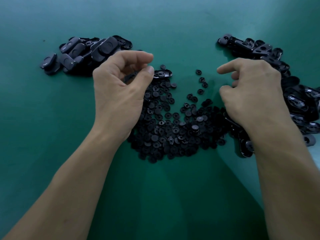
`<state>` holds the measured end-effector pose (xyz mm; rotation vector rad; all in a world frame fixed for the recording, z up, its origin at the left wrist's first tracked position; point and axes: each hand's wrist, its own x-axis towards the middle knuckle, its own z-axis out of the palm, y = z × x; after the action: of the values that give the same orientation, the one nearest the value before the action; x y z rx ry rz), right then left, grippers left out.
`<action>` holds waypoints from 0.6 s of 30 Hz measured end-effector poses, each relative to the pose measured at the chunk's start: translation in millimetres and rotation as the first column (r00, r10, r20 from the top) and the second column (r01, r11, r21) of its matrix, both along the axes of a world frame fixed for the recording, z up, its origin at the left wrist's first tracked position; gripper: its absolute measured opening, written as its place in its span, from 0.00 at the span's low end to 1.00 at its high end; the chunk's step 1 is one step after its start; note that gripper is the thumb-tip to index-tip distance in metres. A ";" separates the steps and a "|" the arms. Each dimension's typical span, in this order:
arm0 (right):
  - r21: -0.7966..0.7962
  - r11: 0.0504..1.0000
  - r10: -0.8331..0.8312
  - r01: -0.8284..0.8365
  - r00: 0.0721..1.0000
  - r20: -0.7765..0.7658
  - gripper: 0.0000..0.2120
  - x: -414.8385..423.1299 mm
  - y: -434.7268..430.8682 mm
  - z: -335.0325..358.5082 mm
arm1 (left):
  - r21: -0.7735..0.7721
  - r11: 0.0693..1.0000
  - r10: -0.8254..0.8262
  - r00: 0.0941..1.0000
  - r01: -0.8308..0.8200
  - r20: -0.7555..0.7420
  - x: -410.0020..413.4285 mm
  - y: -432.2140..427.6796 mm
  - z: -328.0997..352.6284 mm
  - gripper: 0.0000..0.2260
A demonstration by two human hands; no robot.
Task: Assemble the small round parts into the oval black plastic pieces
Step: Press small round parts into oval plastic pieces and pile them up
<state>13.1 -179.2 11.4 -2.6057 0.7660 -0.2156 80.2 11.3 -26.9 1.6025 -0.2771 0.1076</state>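
Observation:
My left hand point(121, 87) holds an oval black plastic piece point(162, 74) between thumb and curled fingers; the piece sticks out to the right with its hollow side up. My right hand point(251, 94) hovers over the right edge of a heap of small round black parts point(173, 125), index finger pointing left, the other fingers curled. Whether it holds a round part is hidden. A few loose round parts point(200, 84) lie between my hands.
A pile of oval pieces point(83, 52) lies at the back left on the green table point(52, 135). A longer pile of oval pieces point(294, 94) runs along the right side, partly under my right forearm.

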 end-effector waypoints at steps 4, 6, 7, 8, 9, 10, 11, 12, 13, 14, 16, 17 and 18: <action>-0.060 0.998 0.032 -0.033 0.999 -0.003 0.17 -1.3 3.0 -2.5 | 0.000 1.000 -0.004 1.000 0.004 0.003 -0.3 0.0 0.5 0.07; -0.089 0.996 0.013 -0.020 0.997 -0.073 0.18 -0.7 4.3 -2.7 | -0.001 1.000 -0.003 1.000 0.003 0.002 -0.6 0.2 1.4 0.07; -0.087 0.996 0.002 -0.011 0.995 -0.097 0.18 -0.7 4.8 -2.3 | 0.000 1.000 -0.004 1.000 0.004 0.001 -0.8 0.2 1.9 0.07; -0.074 0.997 -0.002 -0.005 0.995 -0.104 0.19 -0.7 4.7 -2.1 | 0.001 1.000 -0.006 1.000 0.006 0.001 -1.0 0.3 2.3 0.07; -0.056 0.998 0.000 -0.005 0.995 -0.096 0.19 -1.1 4.4 -1.9 | 0.001 1.000 -0.008 1.000 0.008 -0.001 -1.2 0.3 2.6 0.07; -0.040 0.999 0.009 -0.012 0.997 -0.081 0.19 -1.2 3.8 -1.8 | -0.001 1.000 -0.010 1.000 0.010 -0.003 -1.3 0.3 2.8 0.07; -0.029 0.999 0.023 -0.025 0.997 -0.068 0.19 -1.5 3.3 -1.6 | -0.002 1.000 -0.011 1.000 0.011 -0.004 -1.4 0.3 3.0 0.07; -0.015 0.999 0.038 -0.039 0.998 -0.052 0.19 -1.4 2.9 -1.3 | -0.002 1.000 -0.012 1.000 0.012 -0.005 -1.5 0.4 3.2 0.07; 0.005 0.998 0.055 -0.055 0.998 -0.034 0.19 -1.4 3.1 -0.9 | -0.001 1.000 -0.012 1.000 0.012 -0.005 -1.5 0.5 3.4 0.07; 0.029 0.997 0.074 -0.074 0.997 -0.014 0.19 -1.3 3.7 -0.5 | -0.002 1.000 -0.013 1.000 0.013 -0.004 -1.4 0.5 3.6 0.07; 0.053 0.992 0.110 -0.111 0.994 0.023 0.19 -1.2 5.5 -0.2 | -0.008 1.000 -0.016 1.000 0.016 -0.006 -1.5 0.2 3.7 0.06; 0.054 0.991 0.118 -0.120 0.992 0.045 0.19 -1.1 6.3 -0.1 | -0.012 1.000 -0.017 1.000 0.017 -0.007 -1.5 -0.1 3.6 0.06; 0.052 0.991 0.115 -0.119 0.991 0.073 0.18 -1.1 6.9 0.1 | -0.014 1.000 -0.017 1.000 0.017 -0.008 -1.5 -0.2 3.5 0.07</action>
<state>12.0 -172.3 11.5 -2.5653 0.5840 -0.2452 78.6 11.0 -23.4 1.5859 -0.2834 0.0899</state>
